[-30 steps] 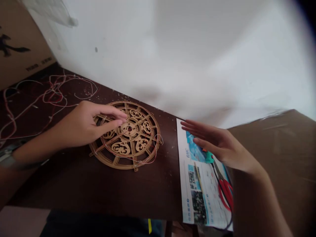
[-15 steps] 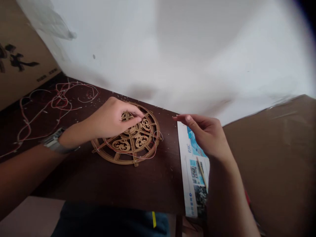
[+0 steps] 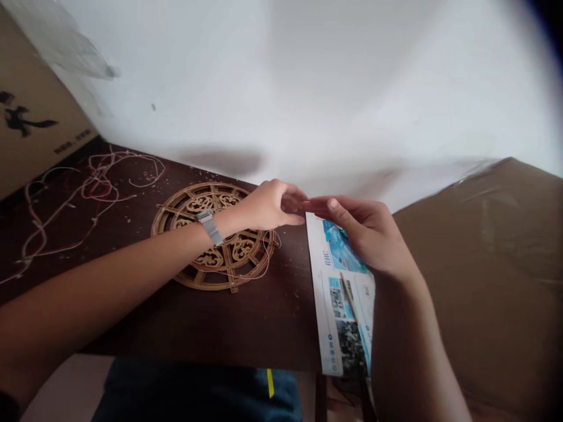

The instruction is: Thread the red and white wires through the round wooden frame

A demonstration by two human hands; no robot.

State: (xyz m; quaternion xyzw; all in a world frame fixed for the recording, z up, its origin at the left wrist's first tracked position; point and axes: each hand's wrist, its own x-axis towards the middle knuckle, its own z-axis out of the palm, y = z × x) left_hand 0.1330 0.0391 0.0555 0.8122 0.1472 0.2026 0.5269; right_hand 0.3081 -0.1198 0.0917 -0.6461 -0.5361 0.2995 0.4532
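Showing RHC on leaflet (image 3: 347, 328), beneath right hand (image 3: 367, 234)

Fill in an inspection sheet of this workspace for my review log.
Surface: dark wooden tabletop.
Job's things: openwork wooden wheel lying flat under the left forearm; printed leaflet at the table's right edge.
Clutter: pale wood specks on the tabletop.
Grippers: left hand, with metal watch, and right hand nearly meet at the fingertips; anything held cannot be told.
Cables: red and white wires looping left; a thin strand on the wheel.
Surroundings: white wall, cardboard box, cardboard sheet.
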